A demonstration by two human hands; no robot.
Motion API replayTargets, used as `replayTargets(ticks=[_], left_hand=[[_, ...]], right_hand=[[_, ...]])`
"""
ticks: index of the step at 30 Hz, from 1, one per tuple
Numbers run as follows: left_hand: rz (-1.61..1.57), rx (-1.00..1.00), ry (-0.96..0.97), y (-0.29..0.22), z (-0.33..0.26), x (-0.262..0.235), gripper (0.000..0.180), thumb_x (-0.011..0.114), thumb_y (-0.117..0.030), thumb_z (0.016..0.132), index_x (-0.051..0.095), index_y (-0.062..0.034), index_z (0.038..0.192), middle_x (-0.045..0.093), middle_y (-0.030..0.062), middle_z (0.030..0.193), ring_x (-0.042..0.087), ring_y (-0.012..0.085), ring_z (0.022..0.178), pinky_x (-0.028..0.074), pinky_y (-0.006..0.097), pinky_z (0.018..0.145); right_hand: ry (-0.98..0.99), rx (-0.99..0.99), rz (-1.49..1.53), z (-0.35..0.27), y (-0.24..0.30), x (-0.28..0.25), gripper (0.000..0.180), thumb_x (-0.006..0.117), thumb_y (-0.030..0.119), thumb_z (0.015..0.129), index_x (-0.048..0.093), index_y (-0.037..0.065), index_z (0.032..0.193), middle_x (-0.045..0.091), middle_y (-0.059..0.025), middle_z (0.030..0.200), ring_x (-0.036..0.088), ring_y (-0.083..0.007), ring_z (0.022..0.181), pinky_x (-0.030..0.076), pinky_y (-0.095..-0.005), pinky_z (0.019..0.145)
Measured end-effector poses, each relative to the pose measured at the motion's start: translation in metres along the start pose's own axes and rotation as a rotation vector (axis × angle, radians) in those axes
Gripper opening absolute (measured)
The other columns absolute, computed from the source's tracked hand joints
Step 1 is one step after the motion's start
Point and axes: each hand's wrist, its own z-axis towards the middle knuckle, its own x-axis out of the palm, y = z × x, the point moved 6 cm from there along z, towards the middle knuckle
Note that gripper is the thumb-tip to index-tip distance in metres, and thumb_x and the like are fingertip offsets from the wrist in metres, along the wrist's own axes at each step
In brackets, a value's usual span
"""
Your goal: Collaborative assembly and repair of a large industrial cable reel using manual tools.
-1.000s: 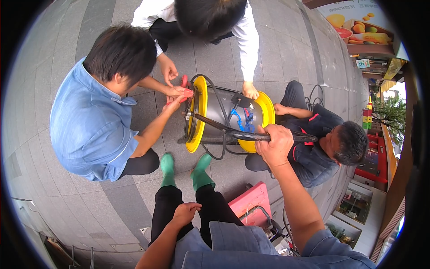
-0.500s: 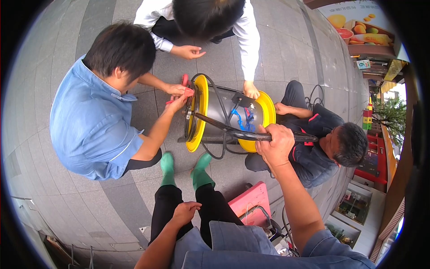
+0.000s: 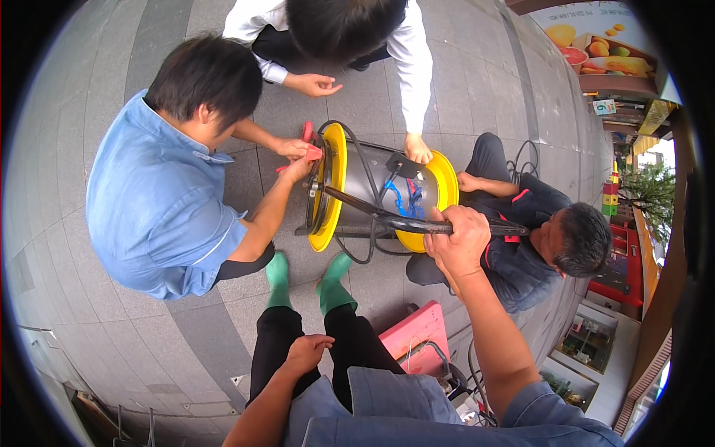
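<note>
My right hand [image 3: 458,240] is closed around a black tubular bar [image 3: 376,214] that slants across a grey drum [image 3: 359,195] with yellow end rings [image 3: 448,181]. The drum lies on its side, with black cable looped about it and blue strands [image 3: 406,201] on its face. My left hand [image 3: 307,354] hangs by my thigh, fingers curled, with nothing visible in it. At the drum's left end, a co-worker in light blue holds a red-handled tool [image 3: 313,153]; its working end is unclear. Another co-worker's hand [image 3: 418,149] presses on the drum's far right side.
A person in dark clothes [image 3: 521,223] crouches to the right, with a cable loop [image 3: 525,158] behind. A pink panel [image 3: 417,335] stands near my right leg beside cables and other items. My green boots [image 3: 335,287] stand on grey paving [image 3: 149,350].
The co-worker in light blue has shifted slightly to the right. My two hands, the bar and the drum look almost unmoved.
</note>
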Motion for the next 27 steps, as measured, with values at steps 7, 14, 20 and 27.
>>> replayTargets(ticks=[7, 14, 20, 27], left_hand=[[0.004, 0.013, 0.001, -0.0025, -0.0029, -0.0021, 0.023, 0.048, -0.007, 0.081, 0.067, -0.0108, 0.095, 0.067, 0.0037, 0.087, 0.064, 0.0192, 0.082, 0.049, 0.028, 0.076], [0.004, 0.005, 0.009, -0.0024, -0.0033, -0.0013, 0.023, 0.048, -0.007, 0.081, 0.066, -0.0107, 0.095, 0.067, 0.0042, 0.087, 0.064, 0.0193, 0.082, 0.049, 0.028, 0.077], [0.005, 0.011, 0.006, -0.0019, -0.0011, -0.0001, 0.023, 0.048, -0.006, 0.081, 0.066, -0.0104, 0.095, 0.067, 0.0045, 0.086, 0.064, 0.0195, 0.083, 0.049, 0.028, 0.077], [-0.002, 0.019, 0.01, -0.0025, -0.0012, 0.0011, 0.024, 0.048, -0.007, 0.081, 0.066, -0.0106, 0.095, 0.067, 0.0042, 0.087, 0.064, 0.0194, 0.083, 0.049, 0.028, 0.077]], right_hand=[[-0.01, 0.001, 0.001, 0.0015, 0.0019, -0.0027, 0.025, 0.067, 0.022, 0.073, 0.051, 0.008, 0.059, 0.053, -0.0089, 0.056, 0.053, -0.0275, 0.055, 0.036, -0.0376, 0.053], [0.0, -0.002, 0.006, 0.0026, 0.0028, -0.0039, 0.024, 0.067, 0.021, 0.072, 0.051, 0.008, 0.059, 0.053, -0.0087, 0.056, 0.053, -0.0273, 0.055, 0.036, -0.0374, 0.053], [0.001, 0.005, 0.004, 0.0019, 0.0019, -0.0024, 0.023, 0.067, 0.021, 0.072, 0.051, 0.008, 0.059, 0.053, -0.0088, 0.057, 0.053, -0.0273, 0.055, 0.036, -0.0374, 0.054], [0.001, 0.002, 0.002, 0.001, 0.0006, -0.0014, 0.024, 0.067, 0.021, 0.072, 0.051, 0.008, 0.059, 0.053, -0.009, 0.057, 0.053, -0.0278, 0.056, 0.036, -0.0374, 0.054]])
